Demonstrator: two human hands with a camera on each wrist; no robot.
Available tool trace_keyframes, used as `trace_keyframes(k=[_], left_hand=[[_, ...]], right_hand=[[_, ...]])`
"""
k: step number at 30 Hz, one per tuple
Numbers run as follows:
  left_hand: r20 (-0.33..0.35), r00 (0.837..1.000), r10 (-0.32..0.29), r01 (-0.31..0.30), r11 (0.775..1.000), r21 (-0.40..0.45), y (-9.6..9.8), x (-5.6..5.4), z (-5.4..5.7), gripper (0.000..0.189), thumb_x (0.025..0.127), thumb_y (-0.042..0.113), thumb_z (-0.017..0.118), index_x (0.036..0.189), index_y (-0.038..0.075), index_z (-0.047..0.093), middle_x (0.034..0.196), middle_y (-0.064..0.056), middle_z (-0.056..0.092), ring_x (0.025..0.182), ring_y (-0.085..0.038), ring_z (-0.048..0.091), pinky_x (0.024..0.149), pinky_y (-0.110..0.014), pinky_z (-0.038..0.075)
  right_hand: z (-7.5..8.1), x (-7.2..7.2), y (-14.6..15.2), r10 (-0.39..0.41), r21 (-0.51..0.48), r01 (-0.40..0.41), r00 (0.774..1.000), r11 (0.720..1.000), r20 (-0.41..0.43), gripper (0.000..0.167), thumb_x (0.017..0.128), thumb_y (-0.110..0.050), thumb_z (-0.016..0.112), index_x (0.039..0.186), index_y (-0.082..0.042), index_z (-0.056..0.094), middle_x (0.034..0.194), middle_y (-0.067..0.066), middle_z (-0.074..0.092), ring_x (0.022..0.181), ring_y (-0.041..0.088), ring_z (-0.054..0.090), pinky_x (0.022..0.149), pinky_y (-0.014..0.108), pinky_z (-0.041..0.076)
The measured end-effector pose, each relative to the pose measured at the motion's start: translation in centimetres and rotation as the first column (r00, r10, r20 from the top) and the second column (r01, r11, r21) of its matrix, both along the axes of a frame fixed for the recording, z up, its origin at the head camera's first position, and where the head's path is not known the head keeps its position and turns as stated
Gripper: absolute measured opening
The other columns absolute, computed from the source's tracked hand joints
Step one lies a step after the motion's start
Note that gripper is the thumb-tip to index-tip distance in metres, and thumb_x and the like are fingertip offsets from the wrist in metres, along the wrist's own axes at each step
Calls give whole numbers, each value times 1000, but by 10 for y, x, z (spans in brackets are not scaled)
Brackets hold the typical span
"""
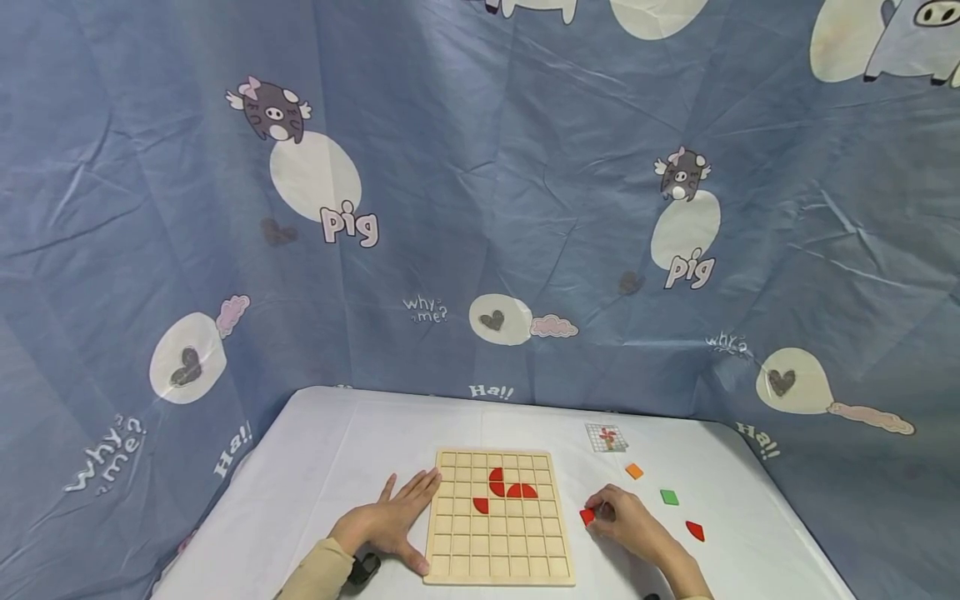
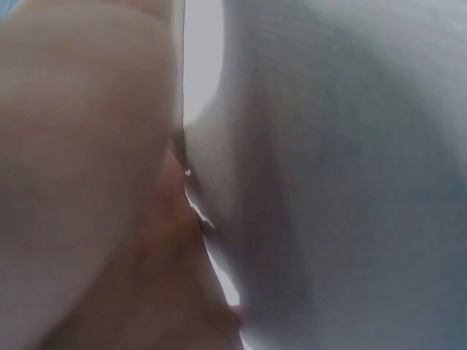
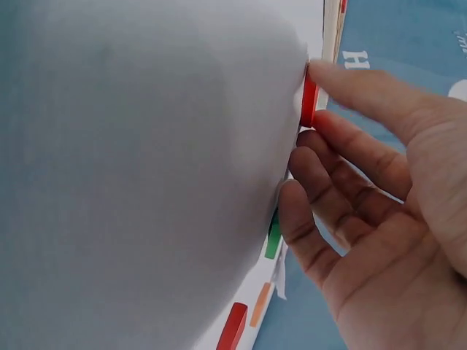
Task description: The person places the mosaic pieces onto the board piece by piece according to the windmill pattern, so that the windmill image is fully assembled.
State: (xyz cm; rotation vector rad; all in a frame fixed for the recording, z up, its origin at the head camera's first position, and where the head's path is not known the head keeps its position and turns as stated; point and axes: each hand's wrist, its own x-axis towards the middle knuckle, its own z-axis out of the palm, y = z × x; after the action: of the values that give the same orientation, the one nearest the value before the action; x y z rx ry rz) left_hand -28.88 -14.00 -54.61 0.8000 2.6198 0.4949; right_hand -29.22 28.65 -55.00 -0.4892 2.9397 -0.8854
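Note:
My left hand [image 1: 392, 518] lies with fingers spread along the left edge of a wooden grid board [image 1: 495, 568], thumb at its lower left corner. In the left wrist view only blurred skin and pale tabletop show. Several red quarter-circle pieces [image 1: 497, 488] sit in the board's upper middle squares. Right of the board, my right hand [image 1: 628, 521] pinches a red piece [image 3: 309, 98] between thumb and index finger, at the tabletop. Its other fingers are loosely bent. The held piece's full outline is partly covered by the fingers.
Beyond the right hand lie an orange square [image 1: 634, 471], a green piece [image 1: 669, 497] and another red quarter-circle piece [image 1: 695, 531]. A small picture card [image 1: 606, 438] with a grid lies at the back right of the white table [image 1: 360, 450]. A blue printed curtain [image 1: 420, 233] surrounds the table's back and sides.

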Motion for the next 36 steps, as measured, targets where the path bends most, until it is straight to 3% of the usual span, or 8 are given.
trace_keyframes(k=[15, 22, 27, 36], left_hand=[[-11, 1000, -1, 1, 1000, -6, 1, 3, 7, 134, 62, 64, 79, 155, 5, 4, 164, -13, 2, 151, -34, 2, 114, -68, -5], [5, 1000, -13, 12, 1000, 19, -2, 3, 5, 135, 61, 69, 76, 155, 5, 3, 164, -14, 0, 150, -35, 0, 114, -68, -7], [13, 999, -30, 29, 999, 33, -4, 2, 1, 137, 59, 74, 73, 155, 6, 2, 163, -14, -1, 150, -36, -1, 113, -69, -8], [-12, 1000, -12, 12, 1000, -1, -1, 2, 3, 135, 61, 67, 77, 155, 5, 3, 164, -14, 2, 150, -35, 2, 114, -68, -5]], right_hand=[[1, -1, -12, -1, 15, 1, 1000, 1000, -31, 18, 76, -12, 79, 88, -15, 67, 85, -7, 56, 73, 3, 48, 60, 20, 44], [0, -1, -16, -54, 28, 54, 998, 998, -17, 20, 75, -15, 80, 89, -16, 66, 84, -7, 55, 71, 3, 47, 59, 19, 42], [1, 0, -22, -93, -12, 92, 995, 996, -36, 21, 74, -17, 81, 88, -14, 65, 84, -6, 56, 72, 5, 48, 60, 19, 42], [4, -1, -40, -65, -56, 59, 992, 997, -104, 21, 74, -17, 80, 86, -14, 64, 83, -7, 56, 74, 4, 51, 62, 19, 44]])
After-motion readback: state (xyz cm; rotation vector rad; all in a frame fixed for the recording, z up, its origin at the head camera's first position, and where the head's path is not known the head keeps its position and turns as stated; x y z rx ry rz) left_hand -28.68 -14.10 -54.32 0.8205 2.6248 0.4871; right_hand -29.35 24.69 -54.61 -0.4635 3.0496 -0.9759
